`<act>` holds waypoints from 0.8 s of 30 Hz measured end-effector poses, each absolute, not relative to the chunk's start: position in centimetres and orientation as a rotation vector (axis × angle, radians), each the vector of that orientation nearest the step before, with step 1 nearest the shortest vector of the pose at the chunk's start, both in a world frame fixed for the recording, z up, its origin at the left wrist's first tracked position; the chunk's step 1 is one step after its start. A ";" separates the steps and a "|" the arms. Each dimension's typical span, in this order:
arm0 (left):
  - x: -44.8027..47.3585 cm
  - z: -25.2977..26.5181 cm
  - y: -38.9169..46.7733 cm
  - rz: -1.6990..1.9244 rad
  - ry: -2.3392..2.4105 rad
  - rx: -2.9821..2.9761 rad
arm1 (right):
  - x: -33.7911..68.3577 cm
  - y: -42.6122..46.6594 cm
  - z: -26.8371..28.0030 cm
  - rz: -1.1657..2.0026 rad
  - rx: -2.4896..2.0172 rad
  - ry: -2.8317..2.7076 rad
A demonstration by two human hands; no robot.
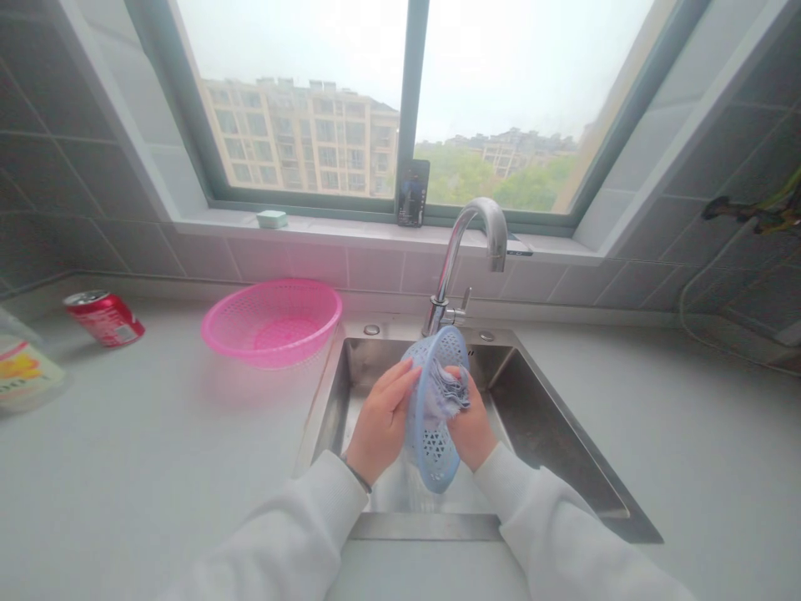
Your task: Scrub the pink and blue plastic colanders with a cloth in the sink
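Left hand (383, 421) grasping a round, pale-blue, perforated plastic basket (435, 455), tipped on edge above the rectangular steel sink (556, 434); right hand (474, 427) clutching crumpled grey-blue cloth (449, 394) inside. From the basket, the sink's edge runs well apart at three o'clock, curved chrome faucet (455, 242) at twelve.

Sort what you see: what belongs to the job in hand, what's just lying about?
In the job: left hand, right hand, blue basket, cloth, sink; perhaps the tap.

Lying about: pink basket, drink can, phone, small green block, container at the left edge.
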State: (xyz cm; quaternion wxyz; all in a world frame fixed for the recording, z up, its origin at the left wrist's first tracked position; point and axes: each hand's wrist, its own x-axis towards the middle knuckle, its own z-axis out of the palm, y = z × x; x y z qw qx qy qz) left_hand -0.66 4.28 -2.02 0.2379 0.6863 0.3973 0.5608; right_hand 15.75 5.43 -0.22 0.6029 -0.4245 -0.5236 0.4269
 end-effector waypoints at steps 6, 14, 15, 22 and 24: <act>-0.4 -1.9 3.5 1.487 0.891 1.717 | 15.8 5.2 0.2 1.016 -0.994 -1.178; -0.3 -1.1 2.7 1.599 0.909 1.591 | 15.3 5.1 0.0 1.147 -0.956 -1.360; -0.5 -1.1 2.7 1.609 0.909 1.584 | 15.3 5.0 -0.1 1.166 -0.957 -1.396; -1.6 -0.8 3.2 1.561 0.873 1.643 | 15.6 4.5 -0.1 1.270 -0.864 -1.630; -1.5 -1.1 3.4 1.543 0.869 1.620 | 15.6 4.5 0.0 1.293 -0.868 -1.633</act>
